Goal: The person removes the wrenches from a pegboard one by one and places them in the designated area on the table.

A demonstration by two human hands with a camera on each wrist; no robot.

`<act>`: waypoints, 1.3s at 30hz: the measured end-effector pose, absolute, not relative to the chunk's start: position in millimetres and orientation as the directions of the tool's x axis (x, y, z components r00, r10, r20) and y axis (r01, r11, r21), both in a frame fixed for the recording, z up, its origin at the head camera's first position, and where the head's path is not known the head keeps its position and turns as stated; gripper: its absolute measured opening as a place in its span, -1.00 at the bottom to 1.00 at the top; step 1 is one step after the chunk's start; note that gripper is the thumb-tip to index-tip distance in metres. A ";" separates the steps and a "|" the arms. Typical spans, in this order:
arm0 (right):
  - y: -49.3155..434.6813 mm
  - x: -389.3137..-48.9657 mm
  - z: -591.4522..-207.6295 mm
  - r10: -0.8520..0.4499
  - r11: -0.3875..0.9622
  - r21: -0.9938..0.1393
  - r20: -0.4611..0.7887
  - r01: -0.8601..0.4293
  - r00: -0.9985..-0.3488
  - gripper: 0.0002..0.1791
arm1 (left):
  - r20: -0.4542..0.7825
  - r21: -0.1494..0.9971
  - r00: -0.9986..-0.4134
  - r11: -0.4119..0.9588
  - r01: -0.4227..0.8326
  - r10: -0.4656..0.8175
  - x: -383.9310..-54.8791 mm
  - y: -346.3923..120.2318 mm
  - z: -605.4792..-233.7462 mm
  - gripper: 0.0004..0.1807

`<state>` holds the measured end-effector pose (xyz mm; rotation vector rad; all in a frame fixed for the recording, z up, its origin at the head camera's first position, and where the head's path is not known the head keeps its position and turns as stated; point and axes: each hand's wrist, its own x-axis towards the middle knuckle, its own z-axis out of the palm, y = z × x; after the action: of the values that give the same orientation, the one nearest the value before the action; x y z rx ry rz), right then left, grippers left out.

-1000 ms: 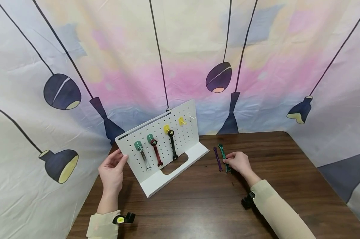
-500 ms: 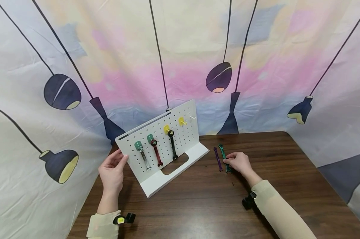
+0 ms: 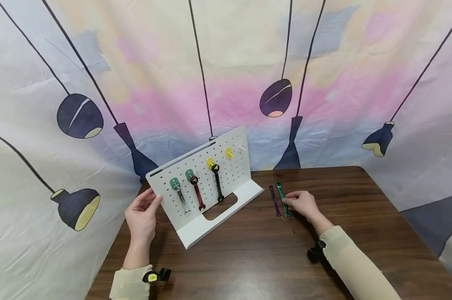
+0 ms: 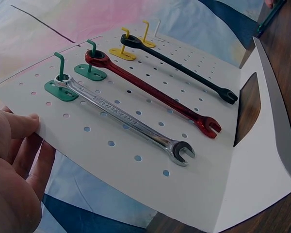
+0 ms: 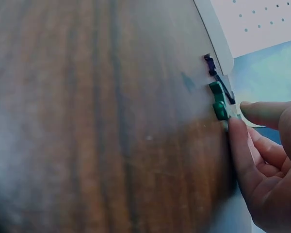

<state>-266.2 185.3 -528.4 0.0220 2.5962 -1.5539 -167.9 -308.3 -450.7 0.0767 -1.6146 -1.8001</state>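
Note:
At the left edge of a white pegboard stand (image 3: pixel 218 183), my left hand (image 3: pixel 141 214) grips the panel, thumb on the front face and fingers behind. Three combination wrenches hang there from hooks: a silver wrench (image 4: pixel 119 114), a red wrench (image 4: pixel 150 90) and a black wrench (image 4: pixel 179 68). On the wooden table to the right lie a purple wrench (image 3: pixel 274 201) and a green wrench (image 3: pixel 280 192), side by side. My right hand (image 3: pixel 302 204) pinches the green wrench near its middle; its open end shows in the right wrist view below the fingertips.
A yellow hook (image 3: pixel 229 153) and a clear white hook (image 3: pixel 241 146) on the board's right side bear no wrench. The board stands angled on the brown table (image 3: pixel 248 258). Behind it hangs a curtain (image 3: pixel 233 62) printed with lamps.
The right wrist has shifted slightly to the right, with the fingers still at the green wrench. The left hand and the pegboard hold their place; the head view has moved a touch.

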 end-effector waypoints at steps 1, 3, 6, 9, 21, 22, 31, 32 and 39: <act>185.5 -266.2 -528.8 -0.052 0.480 -0.875 -0.107 0.069 -0.993 -0.58 | 0.397 0.892 -0.749 0.030 0.452 -0.530 -167.2 -308.7 -451.2 -0.65; 185.6 -266.5 -529.6 -0.053 0.484 -0.873 -0.102 0.064 -0.993 -0.57 | 0.391 0.894 -0.750 0.029 0.446 -0.533 -165.8 -309.2 -451.9 -0.65; 185.3 -267.8 -530.4 -0.045 0.474 -0.879 -0.075 0.045 -0.996 -0.56 | 0.387 0.895 -0.755 0.019 0.446 -0.530 -164.6 -309.3 -452.2 -0.64; 183.2 -270.7 -530.2 -0.035 0.456 -0.890 -0.041 0.021 -0.999 -0.57 | 0.390 0.893 -0.757 0.016 0.449 -0.524 -165.0 -309.0 -452.0 -0.63; 165.4 -280.9 -525.2 -0.047 0.340 -0.941 -0.004 -0.012 -0.999 -0.54 | 0.410 0.877 -0.744 0.004 0.480 -0.529 -171.2 -309.8 -450.1 -0.63; 163.6 -281.5 -525.0 -0.047 0.328 -0.944 -0.004 -0.011 -0.999 -0.55 | 0.411 0.876 -0.742 0.003 0.482 -0.530 -171.7 -310.2 -450.3 -0.63; 145.3 -280.7 -518.6 -0.055 0.209 -0.977 0.035 -0.046 -0.998 -0.56 | 0.410 0.877 -0.740 0.007 0.481 -0.534 -171.6 -310.1 -450.8 -0.64; 142.9 -280.9 -518.8 -0.055 0.200 -0.979 0.037 -0.048 -0.998 -0.56 | 0.409 0.877 -0.740 0.007 0.480 -0.533 -171.2 -309.9 -450.7 -0.64; 125.5 -284.1 -522.8 -0.061 0.129 -0.989 0.072 -0.079 -0.996 -0.58 | 0.401 0.888 -0.744 0.026 0.460 -0.534 -170.5 -308.6 -451.4 -0.64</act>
<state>-284.1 125.5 -522.8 -0.1476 2.3702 -2.0772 -170.5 -308.6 -451.4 0.0769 -1.6046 -1.8008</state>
